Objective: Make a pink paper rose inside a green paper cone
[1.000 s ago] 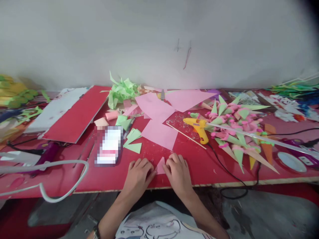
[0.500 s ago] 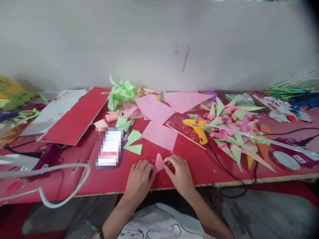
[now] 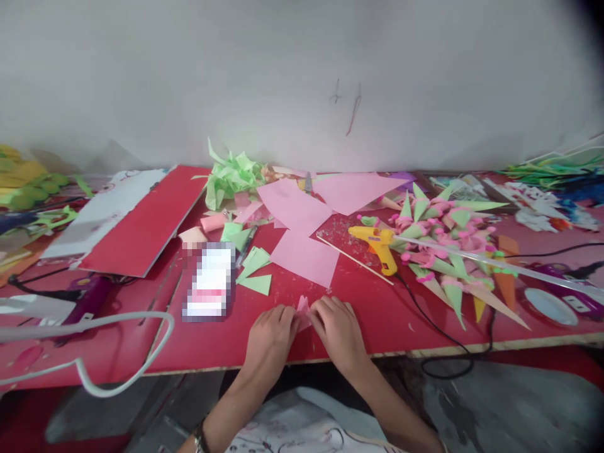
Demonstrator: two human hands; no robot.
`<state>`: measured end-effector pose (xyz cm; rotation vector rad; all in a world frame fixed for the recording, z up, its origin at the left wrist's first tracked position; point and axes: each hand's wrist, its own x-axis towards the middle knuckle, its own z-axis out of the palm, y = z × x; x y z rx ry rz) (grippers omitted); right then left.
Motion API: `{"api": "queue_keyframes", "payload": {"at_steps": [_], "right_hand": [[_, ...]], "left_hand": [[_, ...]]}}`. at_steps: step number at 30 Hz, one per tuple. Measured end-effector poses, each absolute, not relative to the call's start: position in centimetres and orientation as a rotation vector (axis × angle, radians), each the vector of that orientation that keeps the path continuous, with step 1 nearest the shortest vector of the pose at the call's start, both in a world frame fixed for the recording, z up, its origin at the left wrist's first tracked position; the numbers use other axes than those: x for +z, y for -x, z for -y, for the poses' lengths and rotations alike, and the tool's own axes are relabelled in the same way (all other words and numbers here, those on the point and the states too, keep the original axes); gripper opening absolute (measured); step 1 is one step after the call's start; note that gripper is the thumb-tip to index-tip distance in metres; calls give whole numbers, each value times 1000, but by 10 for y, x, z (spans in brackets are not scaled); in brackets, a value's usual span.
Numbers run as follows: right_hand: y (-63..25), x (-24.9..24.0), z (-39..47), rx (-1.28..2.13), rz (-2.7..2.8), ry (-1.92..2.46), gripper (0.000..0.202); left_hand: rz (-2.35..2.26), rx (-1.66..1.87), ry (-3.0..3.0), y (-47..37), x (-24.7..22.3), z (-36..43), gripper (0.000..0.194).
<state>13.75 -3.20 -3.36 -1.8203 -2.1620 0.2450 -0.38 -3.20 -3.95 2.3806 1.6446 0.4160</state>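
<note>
Head view:
- Small pink paper piece (image 3: 303, 306) is on the red tabletop (image 3: 212, 346) near the front edge, between both hands. Half a second back I saw one clear peak; now narrow tips poke up between the fingers, with the lower part spread below them.
- Left hand (image 3: 268, 333): fingers curled in, gripping the paper's left side. Thumb contact is mostly hidden. It's a bit closer to the other hand than before.
- Right hand (image 3: 340, 330): was at the paper's upper right edge with a looser curl; now thumb and index are closed on the right side.
- Gap between hands is tighter, so less of the paper shows.
- Large pink sheet (image 3: 306, 257) lies just beyond the hands, same spot on the table. Green paper triangles (image 3: 255, 283) sit left of it, unmoved, with the pixelated phone (image 3: 210, 281) beside them.
- Yellow glue gun (image 3: 380, 245) hasn't moved either: on its side, right of the sheet, thin wooden stick (image 3: 355, 258) between the two.
- Pile of green and pink paper cones (image 3: 446, 248) unchanged, right of the gun. Green scraps (image 3: 234, 176) still heaped at the back, near the red board (image 3: 146, 220).
- Whole scene sits slightly shifted in view.
</note>
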Motion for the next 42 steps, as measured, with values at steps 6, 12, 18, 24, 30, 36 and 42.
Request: {"api": "queue_keyframes", "payload": {"at_steps": [6, 12, 18, 24, 30, 36, 42], "right_hand": [[-133, -33, 28, 167, 2205, 1854, 19], [-135, -35, 27, 110, 2211, 1828, 18], [-134, -36, 27, 107, 2169, 1833, 20], [-134, -37, 26, 116, 2147, 1808, 21], [-136, -33, 25, 170, 2193, 1774, 17], [-158, -19, 0, 167, 2214, 1577, 24], [-177, -21, -35, 113, 2383, 1632, 43]], "left_hand": [[-1615, 471, -2414, 5, -45, 31, 15], [-1569, 390, -2547, 5, -43, 29, 32], [-1533, 236, -2700, 12, -34, 26, 43], [-1522, 189, -2759, 15, -31, 30, 45], [-1491, 273, -2903, 17, -39, 31, 42], [-1421, 240, -2982, 19, -35, 30, 42], [-1316, 180, -3046, 19, -28, 27, 42]]}}
